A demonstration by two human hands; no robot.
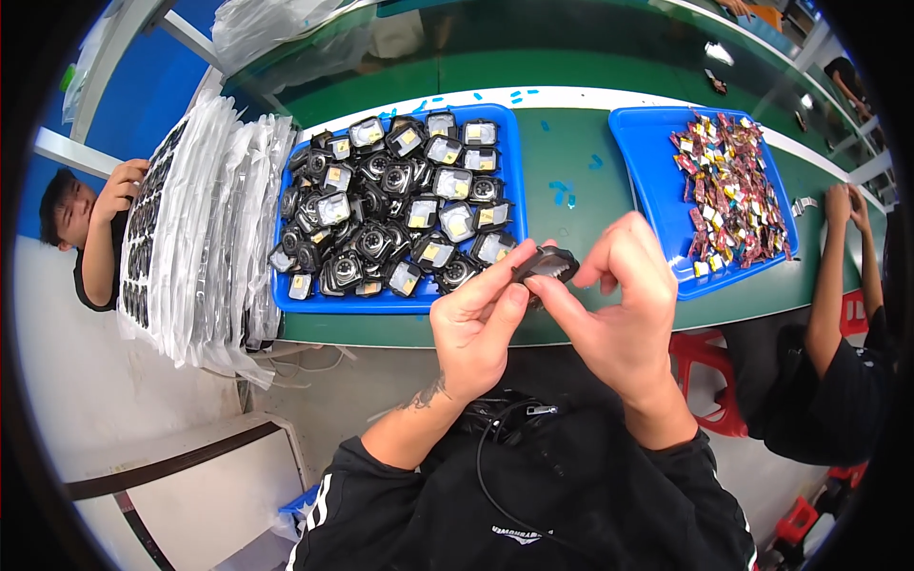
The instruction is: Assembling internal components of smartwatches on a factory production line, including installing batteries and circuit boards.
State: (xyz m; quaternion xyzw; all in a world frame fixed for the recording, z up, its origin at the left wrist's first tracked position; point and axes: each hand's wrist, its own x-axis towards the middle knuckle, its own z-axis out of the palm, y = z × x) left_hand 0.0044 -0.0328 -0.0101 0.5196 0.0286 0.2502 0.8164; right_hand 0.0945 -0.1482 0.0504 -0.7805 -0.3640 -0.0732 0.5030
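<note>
Green workbench (pixel 571 162) stretches beyond the grip; a stack of clear-bagged trays (pixel 205 219) stands far off on the left-hand side. Just beyond the left hand (pixel 476 328) sits a blue tray (pixel 509 190) heaped with small black parts, and beyond the right hand (pixel 624 305) another blue tray (pixel 638 162) of red-and-yellow packets. Both hands pinch one small black part (pixel 546 264) between fingertips, raised over the bench's near edge
</note>
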